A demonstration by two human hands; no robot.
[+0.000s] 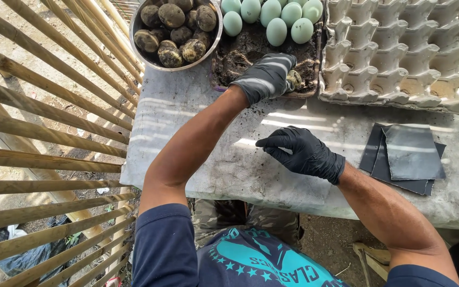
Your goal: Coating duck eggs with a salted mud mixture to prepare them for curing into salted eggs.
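right now the left hand grips a mud-coated egg over the tray of dark mud; slick gloves could let it slip and crack. meanwhile the right hand rests loosely curled and empty on the worktop.

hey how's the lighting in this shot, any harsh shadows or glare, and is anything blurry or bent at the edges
Head view: hard sunlight, with striped shadows across the table; bright glare washes out the empty egg tray at the right edge. Wide-angle bending curves the bamboo slats at the left. The left hand, right hand and pale blue eggs look sharp, with no evident motion blur.
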